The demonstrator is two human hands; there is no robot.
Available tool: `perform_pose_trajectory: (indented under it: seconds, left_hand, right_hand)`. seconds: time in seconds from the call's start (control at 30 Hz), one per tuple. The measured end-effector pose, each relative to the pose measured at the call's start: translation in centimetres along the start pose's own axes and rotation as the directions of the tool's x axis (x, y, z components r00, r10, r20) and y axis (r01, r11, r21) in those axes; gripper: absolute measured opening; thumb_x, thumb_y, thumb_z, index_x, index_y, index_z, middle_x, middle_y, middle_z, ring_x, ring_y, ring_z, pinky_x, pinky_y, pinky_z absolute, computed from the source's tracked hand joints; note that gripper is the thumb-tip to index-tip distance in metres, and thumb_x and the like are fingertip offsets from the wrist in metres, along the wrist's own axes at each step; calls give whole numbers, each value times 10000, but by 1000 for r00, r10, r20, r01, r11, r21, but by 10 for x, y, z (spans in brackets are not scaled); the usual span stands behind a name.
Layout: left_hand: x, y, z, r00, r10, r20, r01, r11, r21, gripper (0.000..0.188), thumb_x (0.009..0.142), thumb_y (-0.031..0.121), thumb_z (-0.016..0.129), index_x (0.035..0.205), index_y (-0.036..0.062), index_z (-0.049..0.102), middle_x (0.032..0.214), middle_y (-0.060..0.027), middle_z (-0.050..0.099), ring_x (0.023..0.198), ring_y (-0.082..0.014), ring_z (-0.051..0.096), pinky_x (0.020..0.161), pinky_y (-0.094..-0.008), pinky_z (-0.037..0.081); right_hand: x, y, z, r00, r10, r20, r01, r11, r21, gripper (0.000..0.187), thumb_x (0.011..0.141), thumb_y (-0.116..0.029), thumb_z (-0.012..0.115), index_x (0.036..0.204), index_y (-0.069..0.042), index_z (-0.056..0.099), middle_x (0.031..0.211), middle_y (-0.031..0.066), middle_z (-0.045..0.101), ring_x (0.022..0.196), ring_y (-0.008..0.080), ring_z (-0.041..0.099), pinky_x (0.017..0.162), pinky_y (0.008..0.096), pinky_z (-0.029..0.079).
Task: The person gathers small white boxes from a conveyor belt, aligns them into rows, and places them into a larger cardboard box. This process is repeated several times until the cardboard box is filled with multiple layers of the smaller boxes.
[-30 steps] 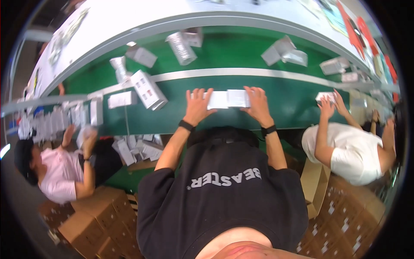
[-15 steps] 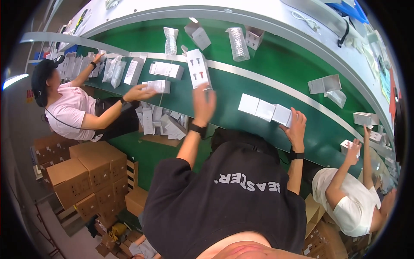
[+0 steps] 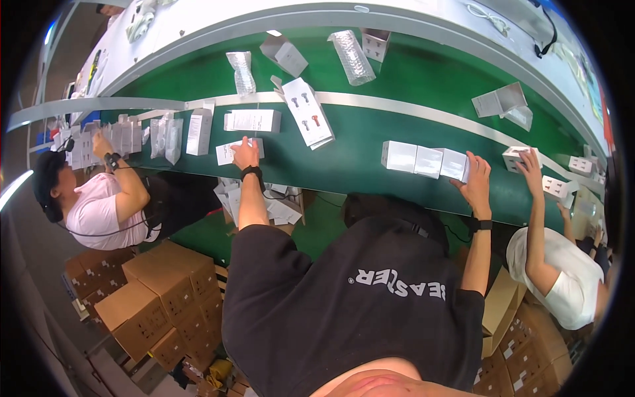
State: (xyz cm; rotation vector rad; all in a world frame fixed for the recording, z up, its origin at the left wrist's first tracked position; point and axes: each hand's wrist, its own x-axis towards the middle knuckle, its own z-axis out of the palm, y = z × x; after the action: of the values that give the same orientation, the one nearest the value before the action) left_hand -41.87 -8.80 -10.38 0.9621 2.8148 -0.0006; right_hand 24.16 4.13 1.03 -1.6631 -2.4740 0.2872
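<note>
My left hand reaches out to the left and grips a small white box from above, fingers bent over it. My right hand curls round the right end of a row of three white boxes lying side by side on the green belt. Its thumb is at the near edge of the end box and its fingers are at the far edge. Between my hands, farther off, stands a tall white box with earphone pictures and a raised flap. Just beyond my left hand lies another white box with printed text.
Bubble-wrap pouches and open white boxes lie beyond the pale rail. A co-worker in pink handles boxes at left; another in white touches boxes at right. Brown cartons are stacked behind at left.
My left hand has moved left from beside the tall earphone box onto the small white box. The co-worker at left has drawn a hand back from that box. My right hand stays at the row.
</note>
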Motion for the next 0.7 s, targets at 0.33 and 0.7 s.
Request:
perform_pose_trajectory:
  seconds: [0.33,0.7]
  left_hand:
    - [-57,-52,-11,950,40,-308,-167,903,-397,373,962,337,605,1234,86,655,1125,-233,683,939,-405,676,813,-457,533]
    - [-125,-36,10,881,188,-434,-241,968,-70,469,861,76,660,1324,95,582,1366,-207,535,1258,-398,519,990,-464,466]
  right_hand:
    - [1,-9,-4,998,47,42,-48,998,34,942,588,-167,910,1405,-94,447,1319,169,477,1238,395,430,1032,472,427]
    - [-5,7,5,999,-26,32,25,999,24,930,589,-166,910,1396,-95,455,1312,169,484,1233,392,437,1041,468,416]
